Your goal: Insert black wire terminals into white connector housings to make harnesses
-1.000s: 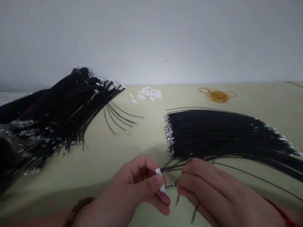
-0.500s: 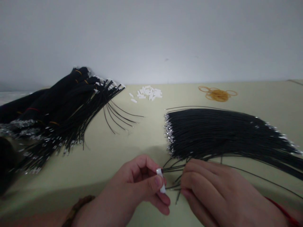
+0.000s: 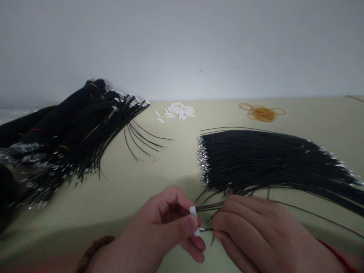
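My left hand [image 3: 162,227] pinches a small white plastic connector housing [image 3: 193,211] between thumb and fingers, holding it upright. My right hand [image 3: 256,231] grips a few thin black wires [image 3: 210,206] with fingers curled around them. One wire's bare metal crimped tip [image 3: 202,229] sits against the side of the housing, partly hidden by my left thumb. These wires trail from a large fanned bundle of black wires [image 3: 264,163] with silvery terminals along its left end.
Bundled black wire sheaves [image 3: 76,129] lie at the left on the pale green table [image 3: 127,189]. A pile of white connector housings [image 3: 178,111] sits at the back, with orange rubber bands [image 3: 262,113] to its right. A grey wall [image 3: 182,45] stands behind.
My right hand has shifted slightly, bringing a wire tip up to the white housing. The housing has tilted a little in my left hand. The bundles and table items stay put.
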`<action>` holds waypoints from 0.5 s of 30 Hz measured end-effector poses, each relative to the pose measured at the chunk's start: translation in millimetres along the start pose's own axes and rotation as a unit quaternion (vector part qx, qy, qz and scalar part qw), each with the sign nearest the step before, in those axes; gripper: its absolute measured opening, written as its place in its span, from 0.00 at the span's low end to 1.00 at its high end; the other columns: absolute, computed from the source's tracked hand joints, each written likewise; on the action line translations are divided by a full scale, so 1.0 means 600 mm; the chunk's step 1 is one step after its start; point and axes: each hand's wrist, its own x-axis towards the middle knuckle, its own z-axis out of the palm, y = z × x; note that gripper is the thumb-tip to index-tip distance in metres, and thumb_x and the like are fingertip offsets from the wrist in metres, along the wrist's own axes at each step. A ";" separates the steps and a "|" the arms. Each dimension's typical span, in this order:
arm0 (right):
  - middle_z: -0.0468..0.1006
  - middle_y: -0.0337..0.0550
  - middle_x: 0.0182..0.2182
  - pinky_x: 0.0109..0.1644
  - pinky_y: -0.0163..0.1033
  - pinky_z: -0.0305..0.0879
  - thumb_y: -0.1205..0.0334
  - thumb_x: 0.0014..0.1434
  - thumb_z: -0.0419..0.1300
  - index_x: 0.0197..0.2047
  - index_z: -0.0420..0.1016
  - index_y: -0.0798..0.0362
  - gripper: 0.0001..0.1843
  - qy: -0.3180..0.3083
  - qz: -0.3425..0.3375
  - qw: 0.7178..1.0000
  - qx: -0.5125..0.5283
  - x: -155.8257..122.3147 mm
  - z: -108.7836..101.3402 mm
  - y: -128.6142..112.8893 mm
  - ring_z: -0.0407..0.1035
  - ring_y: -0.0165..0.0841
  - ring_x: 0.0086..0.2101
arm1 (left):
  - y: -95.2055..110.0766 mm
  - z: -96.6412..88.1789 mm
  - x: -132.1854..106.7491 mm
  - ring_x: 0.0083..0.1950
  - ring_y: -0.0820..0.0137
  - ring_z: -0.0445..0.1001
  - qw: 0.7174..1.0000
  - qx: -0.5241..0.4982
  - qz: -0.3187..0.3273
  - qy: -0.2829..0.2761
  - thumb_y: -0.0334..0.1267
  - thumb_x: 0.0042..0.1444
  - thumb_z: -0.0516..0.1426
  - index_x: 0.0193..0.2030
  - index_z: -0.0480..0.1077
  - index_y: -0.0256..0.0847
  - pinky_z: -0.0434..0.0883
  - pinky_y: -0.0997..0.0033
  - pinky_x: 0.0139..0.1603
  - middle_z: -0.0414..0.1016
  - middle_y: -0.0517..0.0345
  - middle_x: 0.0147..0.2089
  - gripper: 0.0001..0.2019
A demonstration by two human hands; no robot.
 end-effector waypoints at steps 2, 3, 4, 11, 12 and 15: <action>0.64 0.41 0.25 0.39 0.29 0.55 0.67 0.68 0.39 0.28 0.70 0.59 0.23 0.011 -0.002 1.000 -0.013 -0.001 0.001 -0.002 0.59 0.22 0.31 | -0.004 -0.002 -0.001 0.24 0.74 0.74 1.000 -0.002 0.004 -0.005 0.38 0.49 0.62 0.29 0.63 0.36 0.71 0.76 0.28 0.75 0.59 0.23 0.11; 0.65 0.41 0.25 0.40 0.29 0.55 0.67 0.68 0.39 0.28 0.70 0.59 0.23 0.020 -0.003 1.000 -0.019 0.000 0.002 -0.003 0.60 0.22 0.31 | -0.006 -0.003 -0.001 0.24 0.74 0.74 1.000 -0.006 0.010 -0.010 0.38 0.48 0.63 0.29 0.63 0.37 0.72 0.75 0.27 0.75 0.60 0.23 0.12; 0.65 0.42 0.25 0.40 0.29 0.56 0.67 0.68 0.39 0.28 0.70 0.59 0.23 0.022 -0.004 0.999 -0.024 0.000 0.002 -0.003 0.60 0.22 0.32 | -0.008 -0.004 0.000 0.24 0.74 0.74 1.000 -0.009 0.016 -0.013 0.39 0.48 0.63 0.29 0.63 0.37 0.72 0.75 0.27 0.74 0.60 0.23 0.12; 0.64 0.42 0.25 0.40 0.30 0.56 0.66 0.68 0.39 0.29 0.71 0.58 0.23 0.023 -0.003 0.999 -0.026 0.001 -0.002 -0.004 0.60 0.22 0.32 | -0.013 -0.007 0.005 0.24 0.73 0.74 0.999 -0.027 0.023 -0.013 0.38 0.46 0.64 0.29 0.64 0.37 0.73 0.74 0.26 0.73 0.62 0.23 0.13; 0.64 0.42 0.25 0.40 0.30 0.55 0.66 0.68 0.39 0.28 0.71 0.59 0.24 0.019 0.000 0.999 -0.027 0.000 -0.002 -0.005 0.60 0.22 0.32 | -0.012 -0.006 0.005 0.24 0.73 0.74 0.999 -0.024 0.020 -0.011 0.38 0.46 0.65 0.29 0.64 0.37 0.73 0.74 0.26 0.73 0.62 0.23 0.13; 0.62 0.42 0.24 0.35 0.29 0.52 0.65 0.69 0.39 0.27 0.69 0.59 0.24 0.010 -0.003 1.000 -0.006 -0.001 0.003 -0.007 0.57 0.22 0.29 | -0.008 -0.001 0.003 0.24 0.74 0.74 1.000 -0.012 0.005 -0.014 0.40 0.45 0.65 0.28 0.64 0.36 0.73 0.74 0.27 0.73 0.61 0.22 0.14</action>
